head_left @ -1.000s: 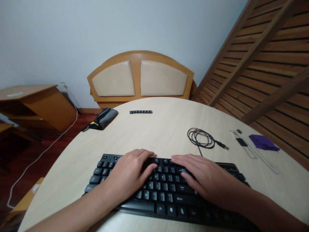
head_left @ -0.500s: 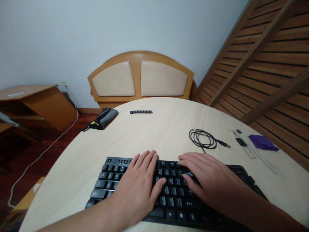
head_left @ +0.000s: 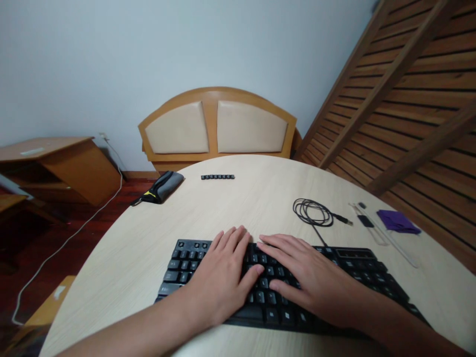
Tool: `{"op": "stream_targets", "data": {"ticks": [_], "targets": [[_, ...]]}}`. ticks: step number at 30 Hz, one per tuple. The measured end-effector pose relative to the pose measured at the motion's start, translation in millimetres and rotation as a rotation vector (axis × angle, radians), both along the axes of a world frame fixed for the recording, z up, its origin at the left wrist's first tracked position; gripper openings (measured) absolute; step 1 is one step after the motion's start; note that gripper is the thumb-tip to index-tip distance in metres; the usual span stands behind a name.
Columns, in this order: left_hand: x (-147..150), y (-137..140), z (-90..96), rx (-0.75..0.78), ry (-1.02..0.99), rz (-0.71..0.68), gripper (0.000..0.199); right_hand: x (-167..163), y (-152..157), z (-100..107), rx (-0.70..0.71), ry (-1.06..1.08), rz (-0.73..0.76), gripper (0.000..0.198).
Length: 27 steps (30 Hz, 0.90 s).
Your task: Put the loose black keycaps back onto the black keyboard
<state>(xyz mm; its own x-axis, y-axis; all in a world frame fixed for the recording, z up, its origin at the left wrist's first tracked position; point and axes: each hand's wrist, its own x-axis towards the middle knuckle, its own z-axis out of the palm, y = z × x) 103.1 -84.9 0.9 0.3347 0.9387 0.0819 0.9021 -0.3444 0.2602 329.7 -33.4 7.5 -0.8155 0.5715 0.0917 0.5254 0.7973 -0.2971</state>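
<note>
A black keyboard (head_left: 256, 313) lies at the near side of the round table, with some keycaps gone from its top left row. My left hand (head_left: 225, 277) rests flat across its left-middle keys, fingers stretched toward the back edge and thumb out to the right. Over the middle keys lies my right hand (head_left: 310, 270), its fingers pointing left and its thumb apart. Neither hand is wrapped round anything. Behind the keyboard, its coiled black cable (head_left: 314, 213) ends in a USB plug. Farther back stands a short row of loose keycaps (head_left: 217, 177).
On the pale table (head_left: 122, 277), a grey and black cloth pouch (head_left: 163, 187) lies at the left edge. To the right are a folded purple cloth (head_left: 398, 221), a wire keycap puller (head_left: 374, 230) and a thin white stick (head_left: 403, 249). A wooden headboard (head_left: 213, 124) stands behind.
The keyboard has shifted slightly right and away from me in view. My right hand has slid left along it, closer to my left hand. The camera view has tilted a little.
</note>
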Motion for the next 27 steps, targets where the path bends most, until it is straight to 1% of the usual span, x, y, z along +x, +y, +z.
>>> {"op": "stream_targets", "data": {"ticks": [3, 5, 7, 9, 11, 13, 16, 19, 22, 27], "targets": [[-11.0, 14.6, 7.0, -0.068, -0.028, -0.046, 0.065, 0.4, 2.7, 0.8, -0.025, 0.024, -0.006, 0.059], [-21.4, 33.7, 9.7, -0.030, -0.011, -0.039, 0.063, 0.2, 3.3, 1.1, -0.033, 0.036, -0.005, 0.059], [-34.0, 59.9, 10.3, 0.047, 0.051, -0.044, 0.059, -0.4, 3.3, 2.1, -0.039, 0.044, -0.002, 0.059], [-47.9, 90.0, 9.7, 0.126, 0.157, -0.078, 0.056, -1.2, 3.0, 3.8, -0.043, 0.040, -0.004, 0.058], [-60.8, 119.9, 8.6, 0.210, 0.259, -0.077, 0.052, -1.7, 2.5, 5.6, -0.046, 0.027, -0.007, 0.058], [-70.7, 146.6, 7.5, 0.221, 0.325, -0.085, 0.050, -1.8, 1.9, 6.5, -0.047, 0.019, -0.011, 0.058], [-77.5, 178.2, 5.2, 0.192, 0.347, -0.071, 0.053, -1.2, 1.5, 5.9, -0.053, 0.023, -0.015, 0.058], [-76.5, 200.8, 0.4, 0.176, 0.348, -0.049, 0.057, -1.0, 1.7, 4.4, -0.055, 0.029, -0.015, 0.058], [-72.1, 216.5, -6.5, 0.156, 0.346, -0.019, 0.062, -0.8, 1.8, 3.4, -0.047, 0.027, -0.014, 0.059], [-66.4, 227.0, -15.0, 0.133, 0.328, 0.012, 0.055, 0.5, 0.6, 3.9, -0.049, -0.014, -0.019, 0.059]]}}
